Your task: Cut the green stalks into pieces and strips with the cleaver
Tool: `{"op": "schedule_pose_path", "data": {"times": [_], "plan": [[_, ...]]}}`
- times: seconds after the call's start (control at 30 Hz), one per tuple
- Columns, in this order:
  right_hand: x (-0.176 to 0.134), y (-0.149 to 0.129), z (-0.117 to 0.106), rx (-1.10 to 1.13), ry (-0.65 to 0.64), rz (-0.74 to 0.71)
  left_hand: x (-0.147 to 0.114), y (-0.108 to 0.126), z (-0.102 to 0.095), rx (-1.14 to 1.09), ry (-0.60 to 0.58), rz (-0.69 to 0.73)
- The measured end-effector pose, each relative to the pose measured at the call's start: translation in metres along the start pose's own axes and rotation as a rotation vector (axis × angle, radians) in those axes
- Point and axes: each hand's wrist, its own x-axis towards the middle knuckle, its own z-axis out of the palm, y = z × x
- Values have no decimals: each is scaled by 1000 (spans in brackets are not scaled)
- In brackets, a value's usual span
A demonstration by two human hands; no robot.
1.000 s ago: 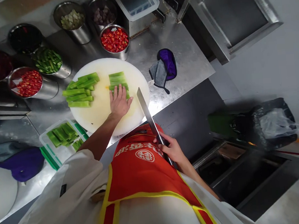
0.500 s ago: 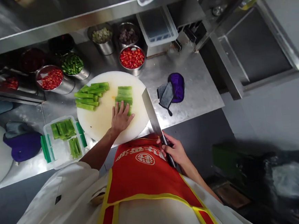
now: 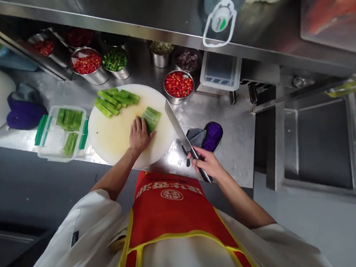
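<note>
My left hand (image 3: 139,135) lies with fingers stretched out on the white round cutting board (image 3: 113,138), touching the lower left side of a bundle of cut green celery stalks (image 3: 151,118). More celery sticks (image 3: 115,101) lie loosely piled at the board's upper left. My right hand (image 3: 208,163) is closed round the dark handle of a long-bladed kitchen knife (image 3: 179,127). Its blade points up and left, its tip over the board's right edge, apart from the celery. To the left, a clear plastic container (image 3: 52,146) with green clips holds cut celery.
Behind the board stand metal pots of chopped red chilli (image 3: 178,85), more red chilli (image 3: 86,63) and green peppers (image 3: 115,60). A purple-and-grey cloth item (image 3: 212,135) lies right of the knife. A steel shelf (image 3: 126,28) overhangs the back; a sink (image 3: 317,143) is at right.
The view has turned and shifted. The celery bundle now lies aslant, and my left hand has slid from on top of it to its lower left side. The knife has moved forward over the counter.
</note>
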Motion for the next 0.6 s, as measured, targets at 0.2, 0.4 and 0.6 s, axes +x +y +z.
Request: {"op": "schedule_pose_path", "data": {"times": [0.2,0.4,0.6], "plan": [[52,-45,-32,-462,-89,146,9,8,-3,-2,-11,-158],[79,-83,-42,-1185,-170,-81,12,12,-6,6,-2,-181],[92,-99,-46,-1402,-239,-149,11,11,-7,42,0,-190]]}}
